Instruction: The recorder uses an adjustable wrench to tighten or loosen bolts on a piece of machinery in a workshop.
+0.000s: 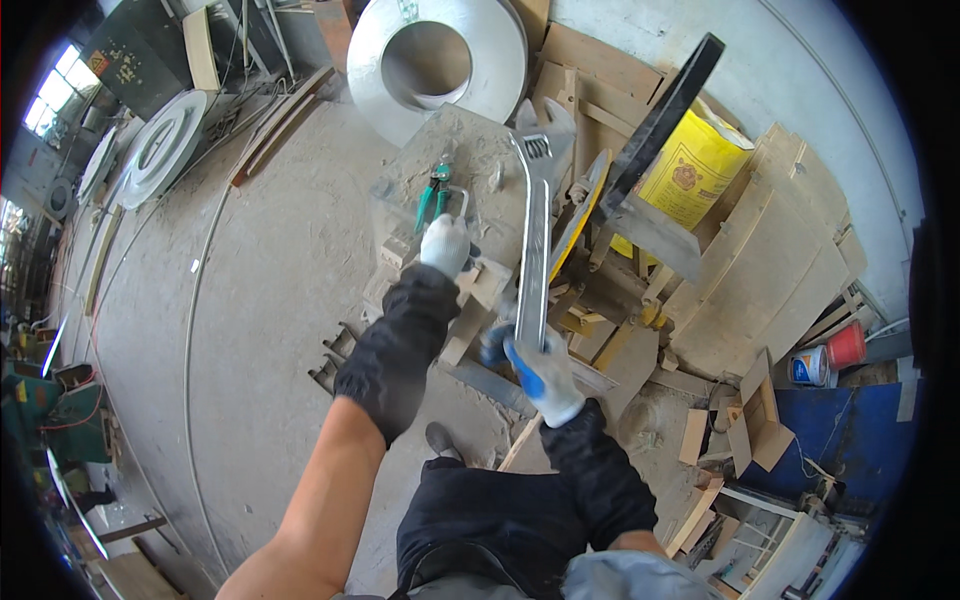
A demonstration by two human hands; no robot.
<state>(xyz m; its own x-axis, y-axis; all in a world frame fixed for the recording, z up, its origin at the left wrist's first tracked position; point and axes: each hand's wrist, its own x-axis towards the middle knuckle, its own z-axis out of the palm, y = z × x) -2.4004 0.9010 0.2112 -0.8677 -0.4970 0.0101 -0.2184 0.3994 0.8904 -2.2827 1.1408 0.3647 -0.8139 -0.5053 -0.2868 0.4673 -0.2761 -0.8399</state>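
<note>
Workshop floor: bare grey concrete (290, 220), dusty, with a pale wall (830, 100) to the right and a large silvery ring (500, 55) beyond the worktop.
Worktop: a dust-covered metal surface (470, 135) ahead of the person, its near side crowded with small blocks (488, 283).
Adjustable wrench: the big steel wrench (535, 240) stands out lengthwise from the right hand, its head pointing away from the body, in front of the worktop's right edge as seen from above.
Right hand: gloved in white and blue (548, 382), closed around the lower end of the wrench handle.
Left hand: white-gloved (446, 243), at the near part of the worktop, fingers apparently curled; a bent pale rod (463, 203) shows just beyond them, but whether it is gripped I cannot tell.
Pliers: teal-handled (434, 192), lying on the worktop just past the left hand.
Done, as judged: the wrench is in hand.
Left, as judged: no nut or bolt can be made out between the wrench's jaws, so turning seems not under way; how much work remains cannot be told.
Right side: a yellow-edged disc (582, 215) and a yellow sack (695, 165).
</note>
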